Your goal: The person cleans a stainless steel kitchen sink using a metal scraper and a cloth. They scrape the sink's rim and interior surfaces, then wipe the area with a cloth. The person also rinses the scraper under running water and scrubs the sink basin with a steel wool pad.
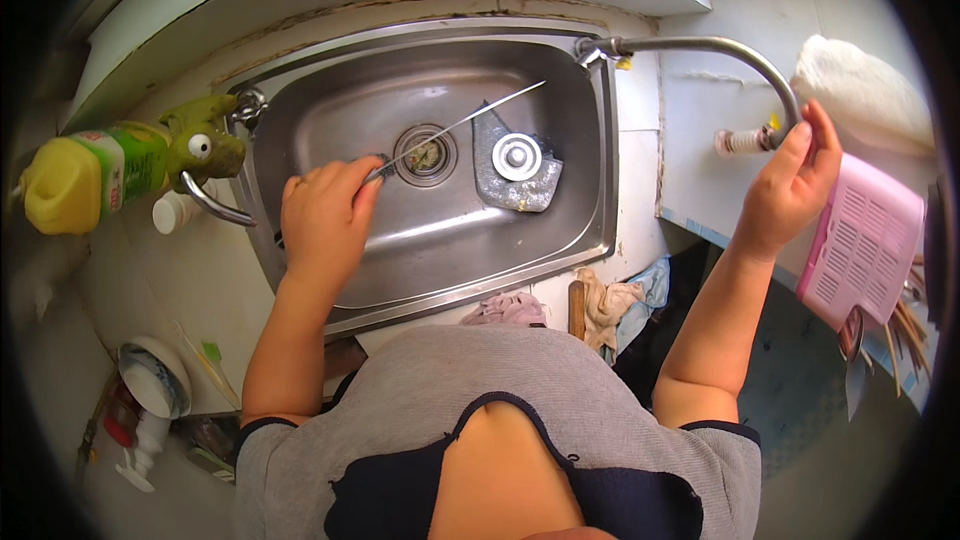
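My left hand (326, 214) is closed over the left part of the sink, around a long thin metal implement (480, 114), perhaps a knife seen edge-on. A dark scouring pad (386, 166) shows at my fingertips. The implement slants up to the right, above the drain (425, 156), whose strainer holds food bits. My right hand (791, 176) is at the free end of the curved faucet spout (720, 46), thumb and fingers about it. A round metal sink stopper (517, 157) lies on a wet grey cloth or pad (517, 199) in the steel basin (322, 120).
Left of the sink are a yellow-green detergent bottle (97, 180), a green figure with googly eyes (202, 142), a small white bottle (174, 211) and stacked bowls (154, 379). Cloths (611, 307) hang at the front edge. A pink utensil basket (862, 240) and white towel (859, 86) are right.
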`<state>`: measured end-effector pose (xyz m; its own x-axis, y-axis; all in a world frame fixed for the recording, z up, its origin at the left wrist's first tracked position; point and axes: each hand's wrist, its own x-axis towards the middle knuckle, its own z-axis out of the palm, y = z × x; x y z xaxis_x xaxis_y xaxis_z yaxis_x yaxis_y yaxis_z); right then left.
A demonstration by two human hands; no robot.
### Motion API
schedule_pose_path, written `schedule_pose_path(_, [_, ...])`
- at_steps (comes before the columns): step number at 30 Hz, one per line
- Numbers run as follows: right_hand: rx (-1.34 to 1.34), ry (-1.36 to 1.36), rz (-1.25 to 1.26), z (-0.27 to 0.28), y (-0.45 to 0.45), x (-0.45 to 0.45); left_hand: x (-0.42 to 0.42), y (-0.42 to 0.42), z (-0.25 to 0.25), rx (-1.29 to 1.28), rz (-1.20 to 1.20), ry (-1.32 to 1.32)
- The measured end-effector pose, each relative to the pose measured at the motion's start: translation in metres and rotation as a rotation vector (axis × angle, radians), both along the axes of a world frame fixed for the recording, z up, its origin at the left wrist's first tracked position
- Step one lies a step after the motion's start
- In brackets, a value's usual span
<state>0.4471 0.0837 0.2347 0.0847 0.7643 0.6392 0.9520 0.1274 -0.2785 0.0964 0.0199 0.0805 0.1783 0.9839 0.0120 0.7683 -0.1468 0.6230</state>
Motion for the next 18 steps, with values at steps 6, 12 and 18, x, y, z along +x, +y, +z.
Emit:
schedule_pose_path(6, [-0.188, -0.194, -0.202, -0.019, -0.010, 0.067, -0.006, -0.017, 0.002, -0.045, -0.023, -0.012])
schedule_pose_path(12, [-0.445, -0.004, -0.273, -0.013, -0.012, 0.082, -0.006, -0.019, 0.012, -0.112, 0.002, -0.069])
schedule_pose_path(18, [-0.424, -0.038, -0.227, -0.011, -0.036, 0.045, -0.009, -0.012, 0.009, -0.047, 0.015, -0.043])
